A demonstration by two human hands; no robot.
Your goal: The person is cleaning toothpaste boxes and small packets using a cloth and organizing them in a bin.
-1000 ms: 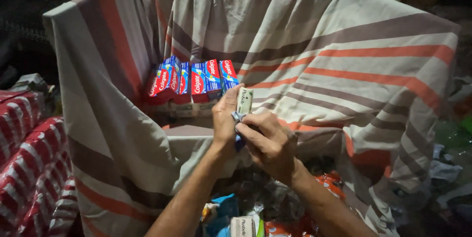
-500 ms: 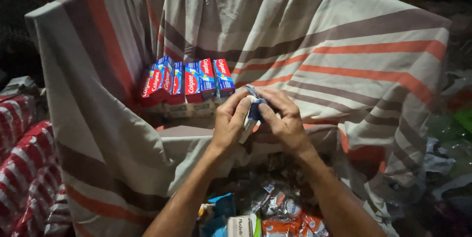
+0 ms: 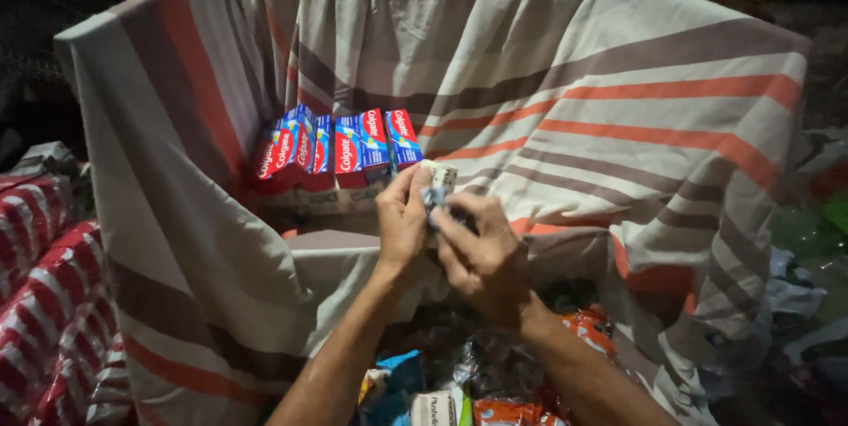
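My left hand (image 3: 402, 218) and my right hand (image 3: 481, 249) meet over the near rim of a large box lined with striped cloth (image 3: 548, 82). Together they pinch a small pale packet (image 3: 439, 180) with a blue part, its top poking up between my fingers. Just beyond them, inside the lined box, several red and blue toothpaste cartons (image 3: 331, 148) stand upright in a row. What the packet holds is hidden by my fingers.
Red and white patterned bundles (image 3: 44, 302) lie at the left. Below my forearms sits a heap of plastic-wrapped goods, orange, blue and white (image 3: 468, 391). Crumpled wrappers and a green item (image 3: 830, 214) lie at the right. The surroundings are dark.
The packet was held upright a second ago, then tilted down between both hands, and now stands up again. My right hand has shifted slightly lower and closer over it.
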